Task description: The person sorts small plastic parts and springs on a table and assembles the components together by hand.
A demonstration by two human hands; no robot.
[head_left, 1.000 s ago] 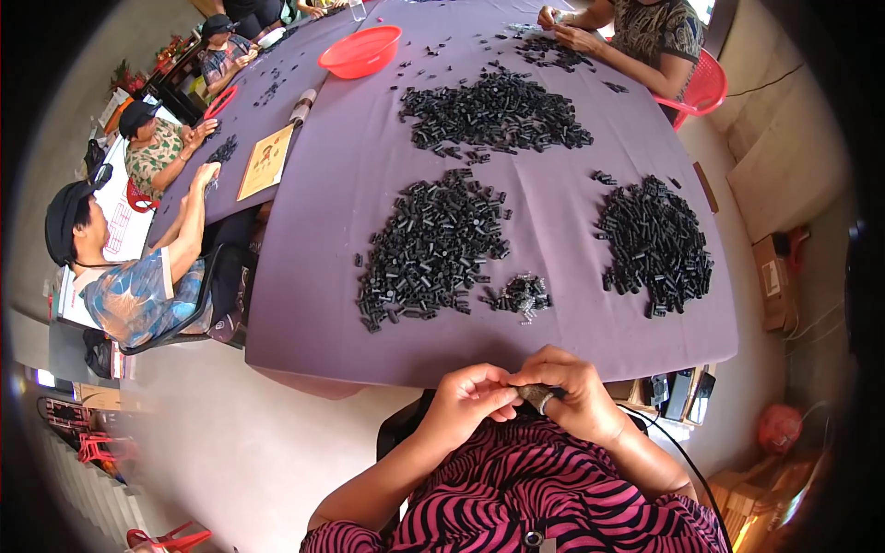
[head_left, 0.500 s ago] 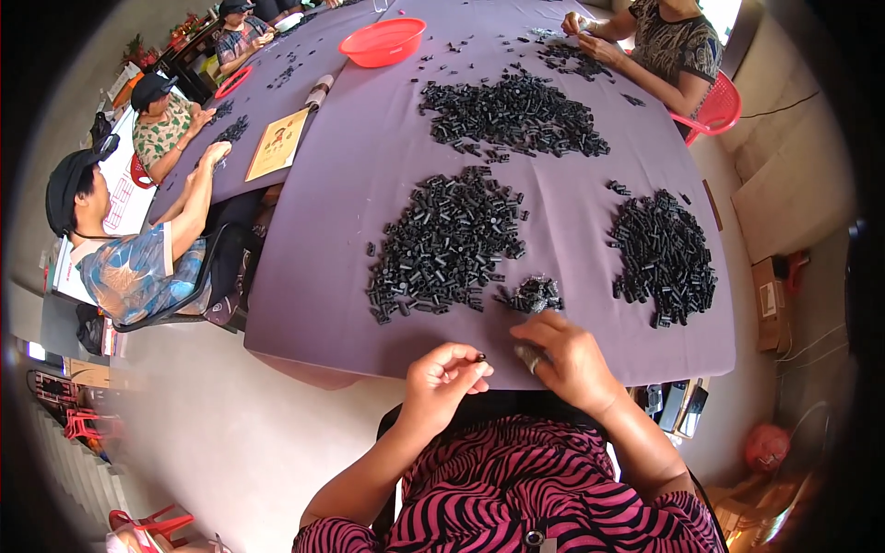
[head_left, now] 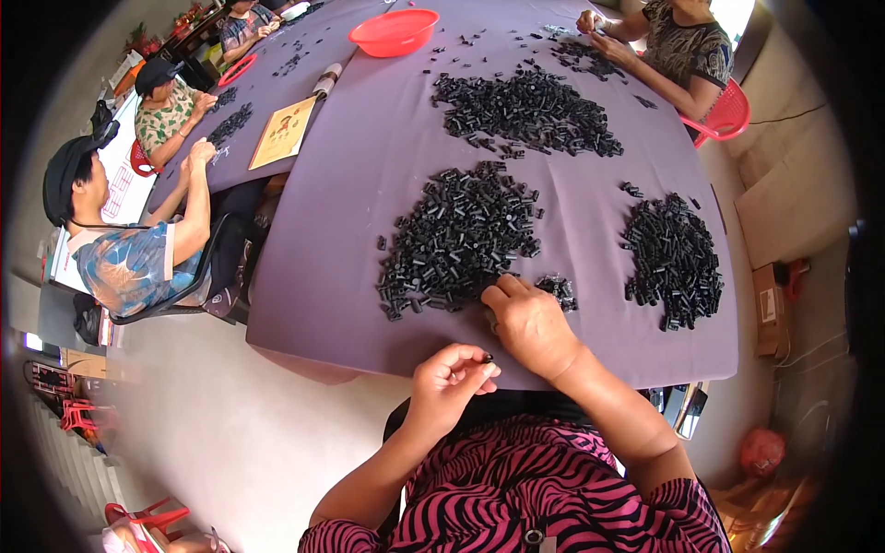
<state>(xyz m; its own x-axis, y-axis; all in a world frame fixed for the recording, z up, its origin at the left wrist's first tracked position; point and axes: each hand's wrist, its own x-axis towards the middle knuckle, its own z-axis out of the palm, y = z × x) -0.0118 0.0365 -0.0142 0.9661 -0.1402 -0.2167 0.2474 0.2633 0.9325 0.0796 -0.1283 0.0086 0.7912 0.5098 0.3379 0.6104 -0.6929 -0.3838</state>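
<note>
The near edge of the purple tablecloth (head_left: 313, 267) curves across in front of the seated person, and a strip of bare cloth runs between that edge and the large black pile (head_left: 452, 230) of short cylindrical pieces. To the right there is a wider stretch of cloth, before the separate right-hand pile (head_left: 675, 265), which sits near the table's right side. Another broad heap (head_left: 530, 111) spreads farther up, and the red bowl (head_left: 395, 35) stands well beyond, out of reach of the hands.

The left hand (head_left: 449, 387) hangs at the near edge, palm turned inward, fingers curled, thumb and forefinger closed in a pinch on a small dark piece (head_left: 489, 358) (only its tip shows). The right hand (head_left: 533, 323) reaches over the edge, forearm slanting up and leftward, back of the hand uppermost, fingers bent down at the lower right border of the large black pile. From where I stand the fingertips are hidden, so I cannot tell how far they are parted or whether they have hold of anything. Just beside its knuckles lies a little black-and-silvery cluster (head_left: 559, 289).
</note>
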